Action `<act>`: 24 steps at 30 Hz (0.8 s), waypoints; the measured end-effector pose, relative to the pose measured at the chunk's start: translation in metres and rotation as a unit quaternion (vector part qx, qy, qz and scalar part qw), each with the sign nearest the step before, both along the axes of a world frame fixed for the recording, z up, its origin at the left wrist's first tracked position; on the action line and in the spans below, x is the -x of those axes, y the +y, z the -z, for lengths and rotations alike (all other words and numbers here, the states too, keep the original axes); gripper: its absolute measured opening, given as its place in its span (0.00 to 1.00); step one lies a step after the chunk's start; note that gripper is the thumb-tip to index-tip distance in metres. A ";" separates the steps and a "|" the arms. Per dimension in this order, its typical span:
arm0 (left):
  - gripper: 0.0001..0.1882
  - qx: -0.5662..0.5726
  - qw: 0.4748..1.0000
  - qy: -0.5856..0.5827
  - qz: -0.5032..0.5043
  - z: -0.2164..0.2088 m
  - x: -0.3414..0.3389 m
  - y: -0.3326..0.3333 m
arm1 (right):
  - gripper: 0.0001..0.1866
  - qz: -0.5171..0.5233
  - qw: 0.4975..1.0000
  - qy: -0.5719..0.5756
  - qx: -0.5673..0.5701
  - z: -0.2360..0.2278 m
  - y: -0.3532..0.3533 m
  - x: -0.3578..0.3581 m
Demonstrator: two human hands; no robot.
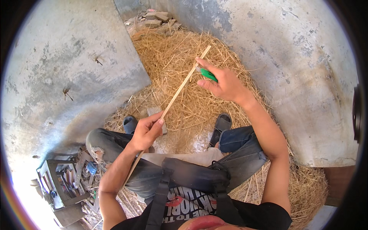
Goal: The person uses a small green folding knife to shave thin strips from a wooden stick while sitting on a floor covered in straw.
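Observation:
A long, thin pale strip, seemingly split bamboo or wood (179, 90), runs slantwise from beside my left thigh up to the far middle. My left hand (145, 132) is closed around its lower part, thumb on top. Near the strip's far end, my right hand (229, 85) grips a green-handled utility knife (208, 74). The knife's front end meets the side of the strip, and my right index finger reaches across to it. How far the blade is out is too small to tell.
Straw-like shavings (165, 57) cover the floor ahead and around my sandalled feet. Worn plaster walls (73, 57) rise on both sides, with broken bricks (157, 17) at the far corner. At my lower left stands a dark wooden rack (61, 184) holding several tools.

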State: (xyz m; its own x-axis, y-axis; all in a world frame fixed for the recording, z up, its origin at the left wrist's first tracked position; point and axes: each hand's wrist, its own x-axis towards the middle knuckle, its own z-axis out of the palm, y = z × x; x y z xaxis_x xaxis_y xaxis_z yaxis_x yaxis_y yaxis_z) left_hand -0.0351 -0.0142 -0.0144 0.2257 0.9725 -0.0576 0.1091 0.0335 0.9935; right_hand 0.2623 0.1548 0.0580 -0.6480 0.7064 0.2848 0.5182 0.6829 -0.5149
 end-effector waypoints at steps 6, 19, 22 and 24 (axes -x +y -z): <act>0.25 0.029 0.999 -0.023 -0.010 -0.008 -0.001 0.002 | 0.41 -0.081 0.996 -0.002 -0.033 0.026 -0.027 0.021; 0.24 0.010 0.999 0.024 -0.030 -0.003 0.001 0.004 | 0.29 -0.120 0.989 0.083 -0.021 0.041 -0.073 0.047; 0.24 0.037 0.999 0.017 -0.035 -0.012 -0.004 0.005 | 0.26 -0.051 0.998 0.034 -0.035 0.036 -0.066 0.041; 0.24 0.012 0.999 -0.001 -0.035 0.000 -0.002 0.006 | 0.27 -0.018 0.999 -0.006 -0.049 0.041 -0.067 0.047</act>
